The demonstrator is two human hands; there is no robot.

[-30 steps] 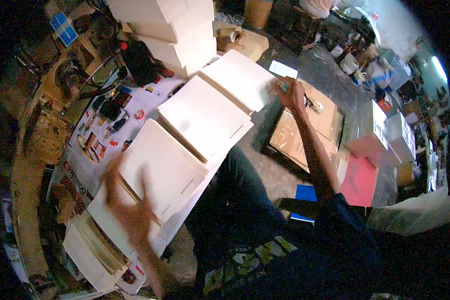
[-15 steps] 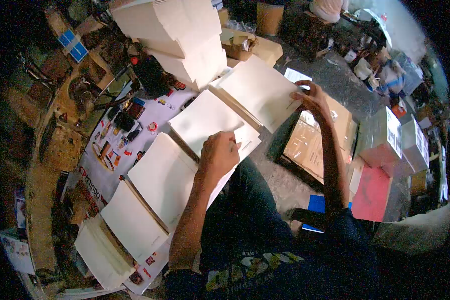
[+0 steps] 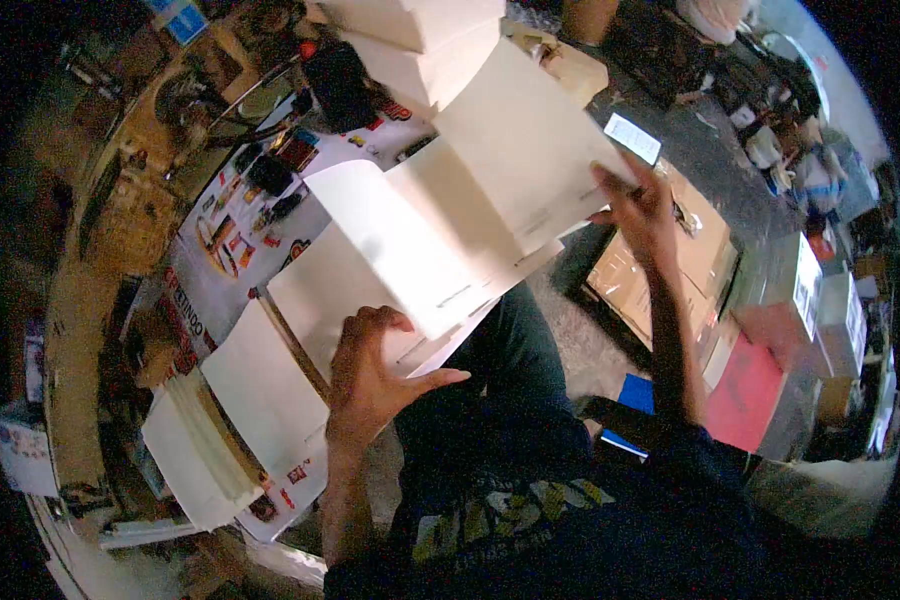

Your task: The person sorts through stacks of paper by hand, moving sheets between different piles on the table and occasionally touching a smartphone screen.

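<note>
Several stacks of cream paper sheets lie in a slanting row before me. A bright sheet overlaps the middle of the row. Beside its near corner is my left hand, fingers and thumb spread apart with nothing between them. My right hand is closed on the right edge of another large paper sheet, at the far end of the row. That sheet looks raised above the paper under it. The nearest stack shows fanned, uneven edges.
A tall paper pile stands behind the row. The table carries a printed banner with small items and a black object. On the right are a taped cardboard box, white cartons and a red sheet.
My left hand has moved toward me and left, opening from a pinch. A sheet now overlaps the middle stacks. My right hand has raised the far sheet, and the view has shifted.
</note>
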